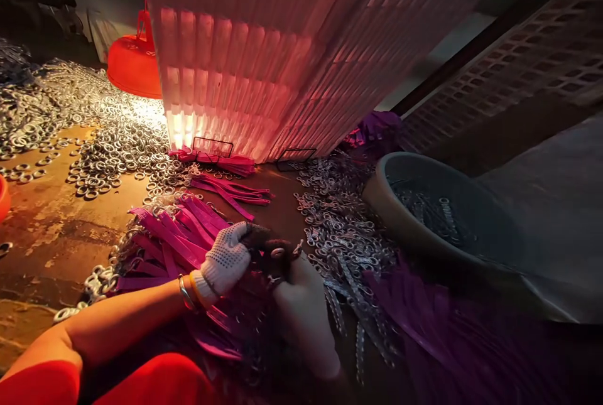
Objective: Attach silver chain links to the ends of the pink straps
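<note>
We hold our gloved left hand (227,259) close to our right hand (304,295) above magenta straps (176,232), a metal ring (277,253) between them. A red lamp (132,64) lights heaped rings (113,154); short metal chains (342,229) lie beside a grey basin (393,204).

The left forearm (132,314) angles inward, gloved left grip (229,259) just beside the right grip (296,292), fingers (257,237) curled.
</note>
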{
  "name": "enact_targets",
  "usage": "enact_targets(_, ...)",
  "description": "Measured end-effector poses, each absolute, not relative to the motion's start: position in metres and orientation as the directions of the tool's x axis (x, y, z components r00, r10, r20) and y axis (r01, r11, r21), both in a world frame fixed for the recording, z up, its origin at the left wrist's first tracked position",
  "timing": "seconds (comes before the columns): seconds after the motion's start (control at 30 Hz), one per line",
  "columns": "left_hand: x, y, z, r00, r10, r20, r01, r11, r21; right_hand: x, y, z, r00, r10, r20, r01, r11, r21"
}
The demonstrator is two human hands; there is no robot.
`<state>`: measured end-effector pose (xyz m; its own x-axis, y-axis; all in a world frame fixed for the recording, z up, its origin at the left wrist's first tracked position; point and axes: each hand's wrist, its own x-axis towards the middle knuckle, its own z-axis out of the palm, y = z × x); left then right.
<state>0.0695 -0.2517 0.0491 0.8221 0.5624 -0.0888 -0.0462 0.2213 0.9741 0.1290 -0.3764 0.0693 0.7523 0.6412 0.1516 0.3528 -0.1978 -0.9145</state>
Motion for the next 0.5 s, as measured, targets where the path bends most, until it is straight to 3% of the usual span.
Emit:
enact_targets(0.1, 0.066, -0.251, 0.048, 0.885, 0.403, -0.233, 0.021, 0.465, 0.885, 0.132, -0.379, 0.074, 0.824, 0.554, 0.119, 0.247, -0.163, -0.955)
enact_targets(0.23, 0.062, -0.254, 0.061, 0.939, 0.178, -0.295, 0.138, 0.591, 0.795, 0.132, -0.385, 0.074, 0.838, 0.522, 0.157, 0.271, -0.150, -0.951)
enact_targets(0.37, 0.061, -0.259, 0.067, 0.921, 0.143, -0.361, 0.180, 0.668, 0.723, 0.131, -0.392, 0.072, 0.814, 0.558, 0.159, 0.296, -0.164, -0.941)
enact_targets(0.5, 0.064, -0.257, 0.067, 0.928, 0.112, -0.355, 0.225, 0.592, 0.774, 0.137, -0.399, 0.070, 0.784, 0.601, 0.154, 0.288, -0.133, -0.948)
